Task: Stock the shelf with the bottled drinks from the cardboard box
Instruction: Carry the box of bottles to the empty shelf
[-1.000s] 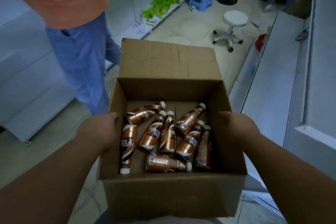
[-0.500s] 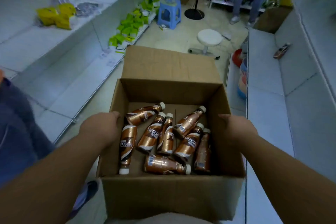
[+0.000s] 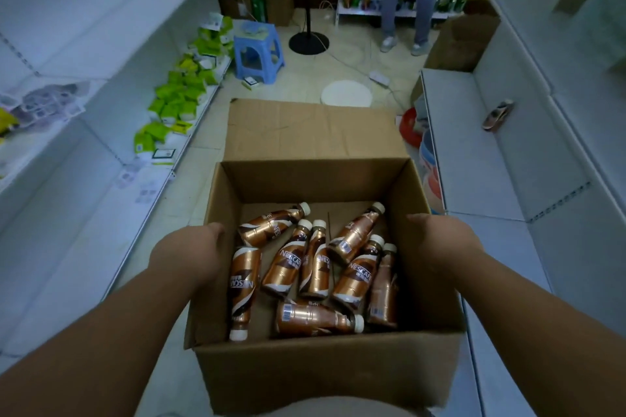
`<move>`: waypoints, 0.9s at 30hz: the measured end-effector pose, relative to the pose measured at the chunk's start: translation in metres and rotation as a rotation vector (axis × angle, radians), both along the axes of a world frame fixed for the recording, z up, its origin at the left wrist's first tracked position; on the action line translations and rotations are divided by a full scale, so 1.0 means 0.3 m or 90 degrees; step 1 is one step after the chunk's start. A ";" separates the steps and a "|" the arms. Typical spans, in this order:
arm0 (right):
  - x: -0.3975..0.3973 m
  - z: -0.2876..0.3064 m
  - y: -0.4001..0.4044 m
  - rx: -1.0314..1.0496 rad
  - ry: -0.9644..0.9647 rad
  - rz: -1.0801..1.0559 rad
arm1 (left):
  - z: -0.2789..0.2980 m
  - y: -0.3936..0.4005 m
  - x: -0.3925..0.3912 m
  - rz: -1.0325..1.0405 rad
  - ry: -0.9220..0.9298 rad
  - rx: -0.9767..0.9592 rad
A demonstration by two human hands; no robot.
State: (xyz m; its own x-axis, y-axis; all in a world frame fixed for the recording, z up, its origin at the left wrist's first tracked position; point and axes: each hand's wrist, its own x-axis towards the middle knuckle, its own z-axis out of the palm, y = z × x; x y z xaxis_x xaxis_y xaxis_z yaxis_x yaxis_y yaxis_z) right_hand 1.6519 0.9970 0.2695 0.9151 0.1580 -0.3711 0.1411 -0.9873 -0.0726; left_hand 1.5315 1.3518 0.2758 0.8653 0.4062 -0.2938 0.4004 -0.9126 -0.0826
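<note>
I carry an open cardboard box [image 3: 325,372] in front of me, its far flap folded outward. Several copper-brown bottled drinks [image 3: 318,267] with white caps lie jumbled on its floor. My left hand [image 3: 189,254] grips the box's left wall from outside. My right hand [image 3: 443,240] grips the right wall. White shelves [image 3: 481,159] run along the right, and one brown bottle [image 3: 498,114] lies on a shelf there. Fingers of both hands are hidden behind the box walls.
White shelving on the left [image 3: 67,132] holds green packets [image 3: 176,101] on its low tier. Ahead on the tiled floor stand a blue stool [image 3: 259,52], a white round stool [image 3: 346,94], a black stand base [image 3: 308,42] and a person's legs [image 3: 404,10].
The view has swung and advanced down the aisle; the person in the orange top and jeans on the left has passed out of sight. Both hands keep their grip on the box.
</note>
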 end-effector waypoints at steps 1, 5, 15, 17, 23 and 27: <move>0.086 0.002 0.003 0.008 -0.010 -0.007 | 0.004 0.005 0.078 0.001 -0.010 -0.004; 0.419 0.029 0.039 -0.003 -0.030 0.020 | 0.030 0.055 0.383 -0.005 -0.024 -0.008; 1.108 -0.035 0.253 -0.012 -0.001 -0.078 | -0.044 0.330 1.286 -0.117 -0.017 -0.035; 1.221 -0.028 0.276 0.010 -0.004 -0.110 | -0.028 0.366 1.460 -0.139 -0.013 -0.036; 1.571 -0.021 0.258 0.033 -0.016 -0.224 | 0.021 0.371 1.980 -0.228 -0.014 -0.011; 1.843 -0.074 0.203 0.032 0.011 -0.246 | -0.024 0.310 2.301 -0.256 -0.005 0.007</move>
State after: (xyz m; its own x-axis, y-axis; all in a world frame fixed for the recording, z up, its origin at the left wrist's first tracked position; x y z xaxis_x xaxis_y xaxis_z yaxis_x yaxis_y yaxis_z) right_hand 2.2047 1.0580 0.2472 0.9042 -0.1791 -0.3878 -0.2430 -0.9623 -0.1221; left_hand 2.2217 1.4447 0.2685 0.9582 0.0385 -0.2835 0.0129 -0.9957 -0.0915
